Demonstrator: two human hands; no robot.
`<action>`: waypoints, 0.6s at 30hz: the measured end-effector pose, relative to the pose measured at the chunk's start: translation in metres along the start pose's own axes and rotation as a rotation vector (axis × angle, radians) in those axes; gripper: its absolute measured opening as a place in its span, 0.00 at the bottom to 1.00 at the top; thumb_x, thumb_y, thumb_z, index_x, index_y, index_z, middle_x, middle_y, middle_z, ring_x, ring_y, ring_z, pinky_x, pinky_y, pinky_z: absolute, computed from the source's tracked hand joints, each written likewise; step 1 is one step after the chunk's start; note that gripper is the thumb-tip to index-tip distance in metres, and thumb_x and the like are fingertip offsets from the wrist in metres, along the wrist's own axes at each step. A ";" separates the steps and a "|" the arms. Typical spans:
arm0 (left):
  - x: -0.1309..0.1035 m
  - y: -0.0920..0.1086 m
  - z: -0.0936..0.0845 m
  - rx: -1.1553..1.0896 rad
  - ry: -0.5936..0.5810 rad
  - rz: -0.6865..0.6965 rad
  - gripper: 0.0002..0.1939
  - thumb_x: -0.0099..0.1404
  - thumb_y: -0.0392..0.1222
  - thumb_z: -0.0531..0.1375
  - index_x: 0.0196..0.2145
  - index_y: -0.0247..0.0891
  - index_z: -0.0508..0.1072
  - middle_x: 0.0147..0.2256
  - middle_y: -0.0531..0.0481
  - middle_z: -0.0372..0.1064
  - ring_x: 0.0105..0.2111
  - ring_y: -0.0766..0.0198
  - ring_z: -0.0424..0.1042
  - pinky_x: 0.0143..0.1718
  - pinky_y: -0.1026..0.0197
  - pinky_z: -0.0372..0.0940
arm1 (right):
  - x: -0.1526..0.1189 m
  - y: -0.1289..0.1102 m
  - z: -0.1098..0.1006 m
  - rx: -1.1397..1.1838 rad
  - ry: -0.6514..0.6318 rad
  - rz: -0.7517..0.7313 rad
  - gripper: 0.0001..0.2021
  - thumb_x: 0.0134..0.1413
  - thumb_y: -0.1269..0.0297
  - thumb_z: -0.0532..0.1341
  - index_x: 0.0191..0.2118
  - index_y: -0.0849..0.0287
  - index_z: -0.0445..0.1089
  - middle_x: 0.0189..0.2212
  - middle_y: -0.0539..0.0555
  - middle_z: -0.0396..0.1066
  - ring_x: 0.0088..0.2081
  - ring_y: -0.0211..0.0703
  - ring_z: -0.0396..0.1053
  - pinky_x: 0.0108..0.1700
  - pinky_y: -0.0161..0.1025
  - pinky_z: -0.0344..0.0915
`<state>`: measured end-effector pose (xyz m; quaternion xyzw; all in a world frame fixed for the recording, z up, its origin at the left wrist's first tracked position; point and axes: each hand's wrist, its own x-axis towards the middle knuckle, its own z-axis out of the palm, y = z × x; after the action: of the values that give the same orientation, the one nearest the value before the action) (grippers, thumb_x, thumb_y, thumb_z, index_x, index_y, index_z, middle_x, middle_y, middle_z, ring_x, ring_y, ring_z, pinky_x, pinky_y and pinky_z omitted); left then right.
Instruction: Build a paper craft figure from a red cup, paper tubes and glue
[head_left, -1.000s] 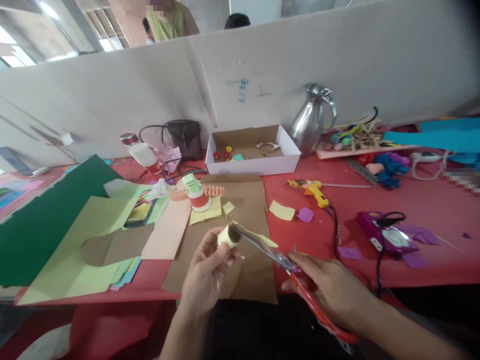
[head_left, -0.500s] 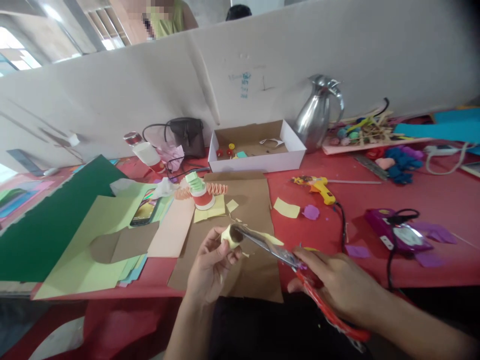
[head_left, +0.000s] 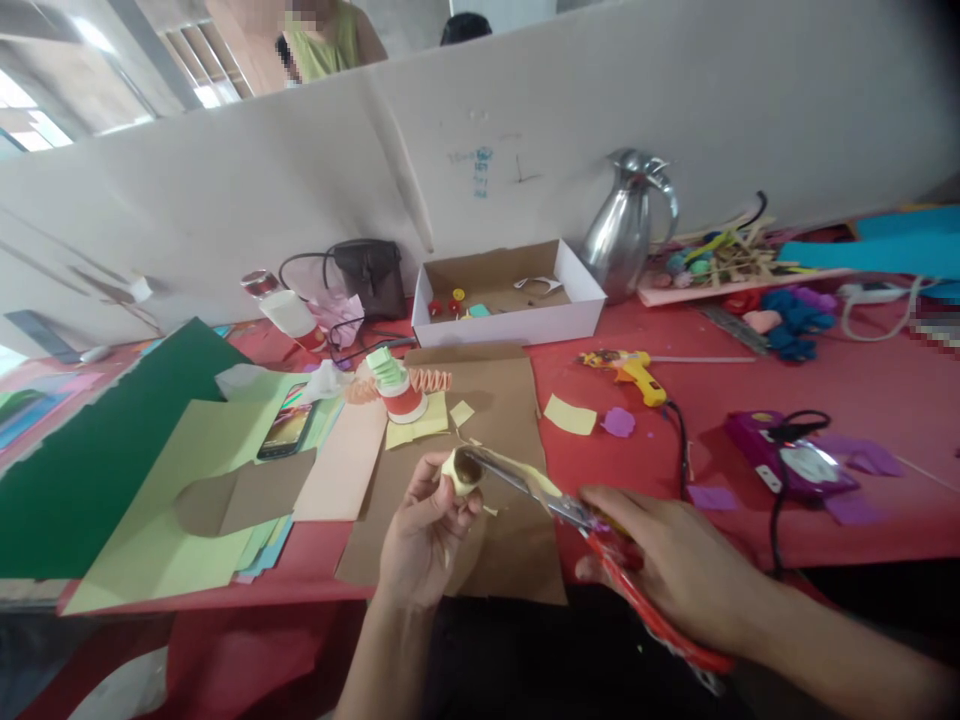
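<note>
Between the thumb and fingers of my left hand (head_left: 427, 525) is a small yellow paper-wrapped roll (head_left: 460, 474) with a dark hollow end. My right hand (head_left: 660, 555) grips red-handled scissors (head_left: 555, 500). Their blade tips touch the rim of the roll, and a thin yellow paper strip (head_left: 541, 478) lies along the blades. Both hands are above a brown cardboard sheet (head_left: 502, 390). Behind them a cup figure with a red band (head_left: 405, 400), orange spring arms and a green folded top stands on yellow paper.
A white box (head_left: 510, 325) and a steel jug (head_left: 619, 230) stand at the back. To the right lie a yellow glue gun (head_left: 643, 380) and a purple device (head_left: 787, 465). A phone (head_left: 286, 425) rests on papers at left. Beyond the partition is a person.
The view has shifted slightly. The scissors still meet the rim of the roll, and the yellow strip has moved a little left along the blades.
</note>
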<state>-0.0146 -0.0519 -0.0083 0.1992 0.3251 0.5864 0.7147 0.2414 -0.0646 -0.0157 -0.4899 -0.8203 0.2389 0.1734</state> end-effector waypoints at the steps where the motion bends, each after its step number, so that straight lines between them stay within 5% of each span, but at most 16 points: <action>1: 0.001 -0.001 0.000 -0.002 -0.002 0.001 0.12 0.54 0.34 0.70 0.36 0.39 0.75 0.29 0.51 0.73 0.26 0.69 0.73 0.24 0.73 0.66 | 0.001 -0.001 0.002 -0.012 0.007 0.014 0.18 0.56 0.52 0.64 0.48 0.55 0.68 0.35 0.53 0.78 0.32 0.48 0.77 0.31 0.38 0.69; 10: 0.001 -0.001 -0.002 0.012 -0.056 -0.023 0.13 0.53 0.37 0.72 0.36 0.38 0.75 0.29 0.50 0.74 0.26 0.68 0.73 0.25 0.72 0.67 | 0.005 0.002 -0.005 -0.005 -0.030 -0.096 0.14 0.59 0.66 0.59 0.51 0.56 0.67 0.38 0.56 0.80 0.35 0.46 0.79 0.35 0.37 0.71; 18: -0.001 0.020 -0.007 0.107 -0.073 -0.080 0.15 0.58 0.46 0.68 0.38 0.33 0.74 0.29 0.45 0.73 0.20 0.73 0.66 0.15 0.77 0.57 | -0.006 0.010 -0.007 -0.062 0.006 -0.137 0.15 0.59 0.63 0.57 0.51 0.56 0.70 0.34 0.57 0.80 0.30 0.46 0.78 0.31 0.37 0.71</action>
<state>-0.0334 -0.0489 0.0004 0.2453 0.3375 0.5316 0.7371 0.2556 -0.0645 -0.0159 -0.4383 -0.8584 0.1995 0.1767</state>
